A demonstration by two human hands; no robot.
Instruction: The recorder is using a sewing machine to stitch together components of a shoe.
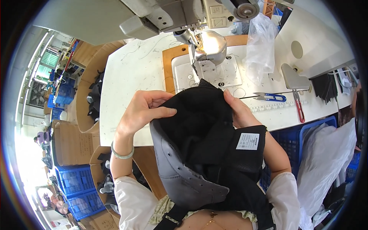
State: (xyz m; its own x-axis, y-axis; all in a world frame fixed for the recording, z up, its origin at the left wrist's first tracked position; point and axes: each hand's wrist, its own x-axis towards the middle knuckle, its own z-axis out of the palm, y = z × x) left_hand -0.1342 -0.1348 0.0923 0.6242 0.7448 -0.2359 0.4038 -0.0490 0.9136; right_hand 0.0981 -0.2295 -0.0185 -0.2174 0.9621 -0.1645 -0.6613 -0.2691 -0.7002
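Between my two hands is a black fabric piece (207, 115) with a curved grey panel (168, 161) that has a row of small holes; its kind is unclear, perhaps a padded guard or brace. My left hand (147, 109) pinches its upper left edge, thumb inside and fingers behind. On the upper right edge, my right hand (240, 111) grips it, with some fingers hidden behind the fabric. A white label (247, 141) lies on its right flap. Below hangs a black strap with a buckle (171, 220). The piece's top tip reaches just in front of the sewing machine's needle area (196, 69).
Blue-handled thread snips (270, 97) and a red-handled tool (299, 107) lie right on the white table (130, 76). A clear plastic bag (260, 46) is behind them. Cardboard boxes (73, 142) and blue crates (78, 180) stand left; another blue crate (285, 147) is right.
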